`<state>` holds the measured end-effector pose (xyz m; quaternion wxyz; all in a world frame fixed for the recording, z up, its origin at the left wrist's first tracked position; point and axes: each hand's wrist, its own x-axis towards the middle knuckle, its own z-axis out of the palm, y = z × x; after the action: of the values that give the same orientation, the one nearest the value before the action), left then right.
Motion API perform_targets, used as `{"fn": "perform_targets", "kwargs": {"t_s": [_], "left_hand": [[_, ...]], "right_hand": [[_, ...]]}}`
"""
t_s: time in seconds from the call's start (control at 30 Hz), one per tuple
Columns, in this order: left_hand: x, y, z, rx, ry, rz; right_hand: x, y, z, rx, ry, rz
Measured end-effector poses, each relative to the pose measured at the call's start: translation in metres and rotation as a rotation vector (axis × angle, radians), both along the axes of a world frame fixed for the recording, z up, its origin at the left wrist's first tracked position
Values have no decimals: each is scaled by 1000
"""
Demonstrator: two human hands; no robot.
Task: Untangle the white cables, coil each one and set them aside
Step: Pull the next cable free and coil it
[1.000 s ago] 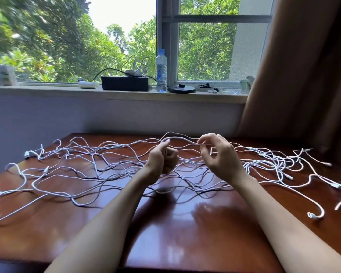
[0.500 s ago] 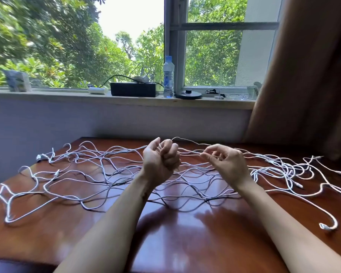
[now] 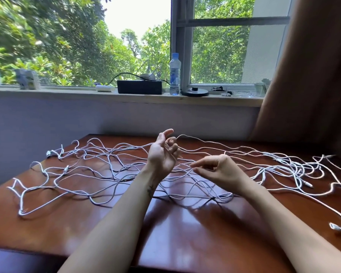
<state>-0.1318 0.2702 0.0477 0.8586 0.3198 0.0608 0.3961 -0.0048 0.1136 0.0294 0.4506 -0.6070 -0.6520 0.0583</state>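
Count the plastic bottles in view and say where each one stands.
1. The water bottle stands on the windowsill, between the black box and the black round base. The curtain covers the sill's right end, so another could be hidden there.

Light: bright daylight from the window ahead; sky blown out white.
Glare: pale reflections streak the glossy table.
Shadows: soft, under forearms and white cables, falling toward the camera.
Blur: leaves at upper left smear; far-right cables soften.
Distortion: wide-angle bowing of the sill.
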Motion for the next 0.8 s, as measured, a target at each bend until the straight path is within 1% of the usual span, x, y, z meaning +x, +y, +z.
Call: {"fn": "perform_targets", "kwargs": {"t_s": [0.07,0.1,0.27,0.33,0.4,0.47,0.5,0.57,0.63,0.7,0.8], "left_hand": [[6,-3,-1,101,107,105],[8,-4,-2,166,156,152],[12,-2,-13,556,336,424],[13,-1,-18,685,358,471],[15,0,-22,792,384,483],[17,3,-27,927,451,512],[17,3,-29,972,479,515],[17,1,-30,982,487,485],[16,-1,-30,1021,505,486],[14,-2,-30,1063,516,463],[13,-1,-31,1090,537,395]], "right_hand": [[-2,0,1,49,-11,-30],[-3,0,2,60,15,-34],[-10,-3,8,56,212,24],[-11,-4,10,88,267,-1],[-11,-4,12,159,232,-79],[-7,-3,11,232,108,-188],[-5,-4,11,262,44,-245],[0,-4,11,314,-51,-341],[0,-5,12,346,-69,-371],[-1,-7,14,364,-48,-348],[-3,-7,17,356,33,-226]]}}
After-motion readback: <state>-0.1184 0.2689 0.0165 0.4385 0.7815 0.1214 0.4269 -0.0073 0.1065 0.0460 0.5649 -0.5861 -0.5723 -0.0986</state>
